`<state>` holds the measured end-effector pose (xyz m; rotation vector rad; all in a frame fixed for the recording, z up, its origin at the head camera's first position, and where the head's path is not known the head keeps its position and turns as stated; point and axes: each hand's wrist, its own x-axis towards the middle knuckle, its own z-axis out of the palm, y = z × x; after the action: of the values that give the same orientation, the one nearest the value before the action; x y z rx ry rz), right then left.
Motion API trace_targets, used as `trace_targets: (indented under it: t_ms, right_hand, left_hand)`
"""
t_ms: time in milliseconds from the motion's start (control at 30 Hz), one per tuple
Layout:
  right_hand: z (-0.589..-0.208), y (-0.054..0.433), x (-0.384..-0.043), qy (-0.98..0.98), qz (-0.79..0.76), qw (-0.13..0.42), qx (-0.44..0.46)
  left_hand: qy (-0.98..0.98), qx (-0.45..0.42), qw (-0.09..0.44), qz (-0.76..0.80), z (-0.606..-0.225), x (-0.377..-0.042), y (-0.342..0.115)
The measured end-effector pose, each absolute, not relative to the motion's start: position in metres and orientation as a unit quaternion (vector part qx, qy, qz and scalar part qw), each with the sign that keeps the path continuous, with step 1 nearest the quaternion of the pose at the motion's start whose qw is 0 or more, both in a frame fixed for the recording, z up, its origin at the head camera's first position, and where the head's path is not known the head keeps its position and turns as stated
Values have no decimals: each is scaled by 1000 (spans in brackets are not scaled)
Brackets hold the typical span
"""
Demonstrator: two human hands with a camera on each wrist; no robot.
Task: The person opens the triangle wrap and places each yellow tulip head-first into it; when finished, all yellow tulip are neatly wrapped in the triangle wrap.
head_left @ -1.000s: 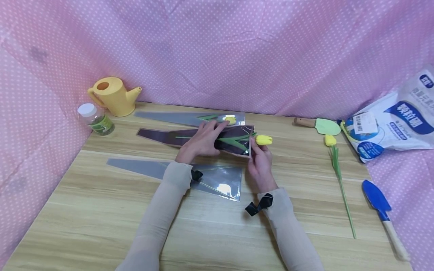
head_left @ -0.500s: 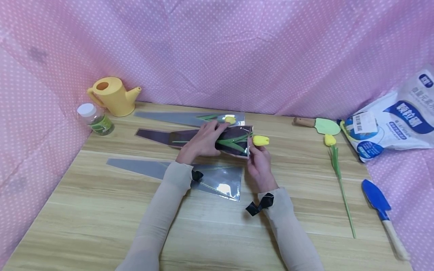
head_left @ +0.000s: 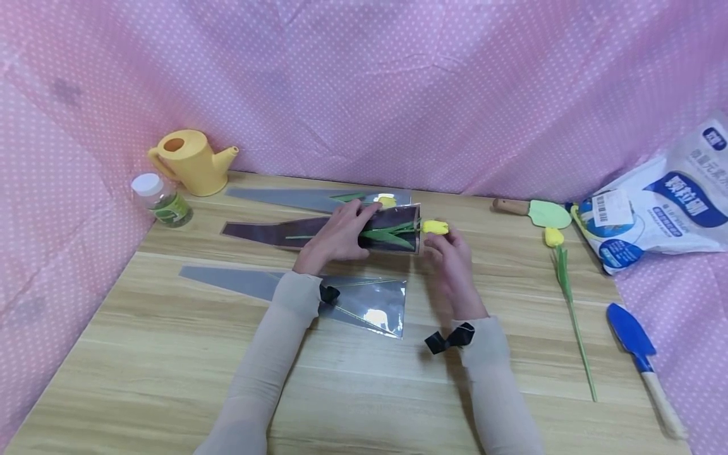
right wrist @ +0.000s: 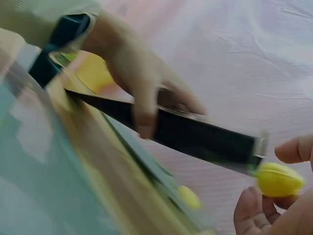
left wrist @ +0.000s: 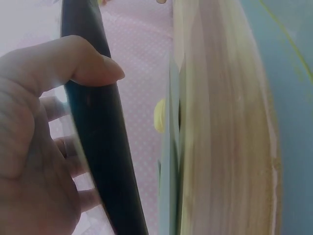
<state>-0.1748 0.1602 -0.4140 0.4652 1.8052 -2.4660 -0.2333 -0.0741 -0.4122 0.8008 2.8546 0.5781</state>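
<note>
My left hand (head_left: 337, 235) holds a dark, tapered flower sleeve (head_left: 258, 234) raised off the table, thumb on one edge and fingers on the other. The left wrist view shows its thumb (left wrist: 95, 66) across the sleeve's narrow side. Inside lies a tulip's green stem and leaves; its yellow head (head_left: 435, 227) sticks out of the wide right end. Beside that head is my right hand (head_left: 455, 268). In the right wrist view its thumb stands apart from the yellow head (right wrist: 281, 179), with loosely bent fingers below and behind it.
Behind lies a clear sleeve (head_left: 273, 197) holding another tulip; in front, a second clear sleeve (head_left: 227, 279). A yellow watering can (head_left: 196, 164) and a jar (head_left: 165, 202) stand left. A loose tulip (head_left: 576, 328), green trowel (head_left: 548, 213), blue trowel (head_left: 631, 328) and white bag (head_left: 671, 196) lie right.
My right hand has left the sleeve's wide edge and shifted right to the tulip head. The tulip head has slid slightly left toward the sleeve. The sleeve has tilted while my left hand keeps its hold.
</note>
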Motion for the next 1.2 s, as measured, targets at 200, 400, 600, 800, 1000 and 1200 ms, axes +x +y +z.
trace_targets:
  t_ms: [200, 400, 600, 800, 1000, 1200]
  right_hand:
    - [-405, 172, -174, 576, -809, -10, 117]
    - [-406, 172, -174, 578, -809, -17, 108]
    - [-410, 171, -176, 593, -799, -34, 92]
    - [-412, 169, -176, 612, -786, -47, 78]
    - [-417, 168, -177, 627, -770, -61, 101]
    - [-423, 167, -178, 677, -725, -76, 101]
  left_hand:
    - [943, 265, 57, 194, -412, -233, -75]
    - [939, 272, 54, 205, -414, -233, -74]
    - [936, 279, 57, 207, -413, -232, -73]
    - [934, 288, 56, 205, -412, -231, -71]
    - [935, 289, 53, 201, -410, -230, -71]
    - [937, 288, 50, 194, -411, -230, -71]
